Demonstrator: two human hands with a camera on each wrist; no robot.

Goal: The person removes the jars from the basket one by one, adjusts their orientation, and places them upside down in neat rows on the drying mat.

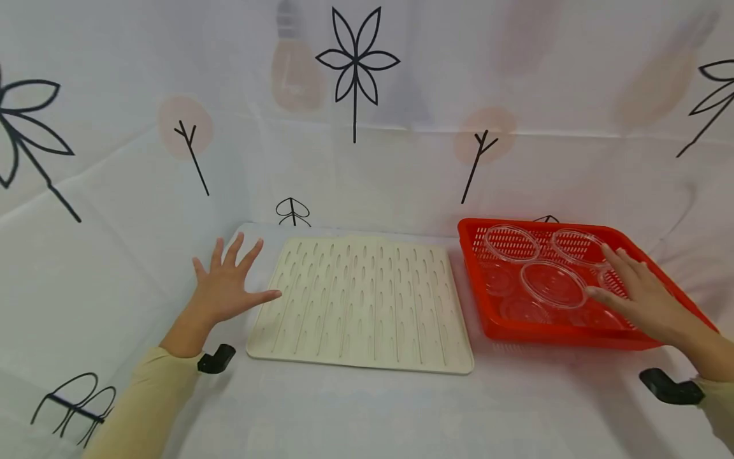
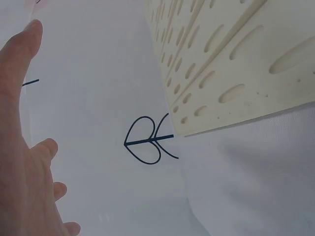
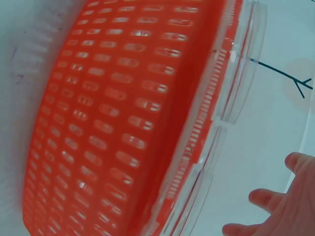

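Note:
My left hand (image 1: 222, 290) is held with fingers spread beside the left edge of a cream grooved mat (image 1: 358, 306), holding nothing. In the left wrist view the same hand (image 2: 22, 137) stands apart from the mat's corner (image 2: 211, 98). My right hand (image 1: 645, 296), fingers extended, hovers over the right side of a red plastic basket (image 1: 499, 328). Inside the basket lie several clear round dishes (image 1: 553, 284), some stacked. The right wrist view has the basket's slotted side (image 3: 108, 108), dish rims above it, and the right hand's fingertips (image 3: 266, 199) apart from them.
A white cloth (image 1: 344, 414) printed with plant shapes covers the table and rises as a backdrop (image 1: 401, 172) behind and to the left. The basket stands just right of the mat. A black strap piece (image 1: 216, 359) sits at the left wrist, another (image 1: 671, 387) at the right.

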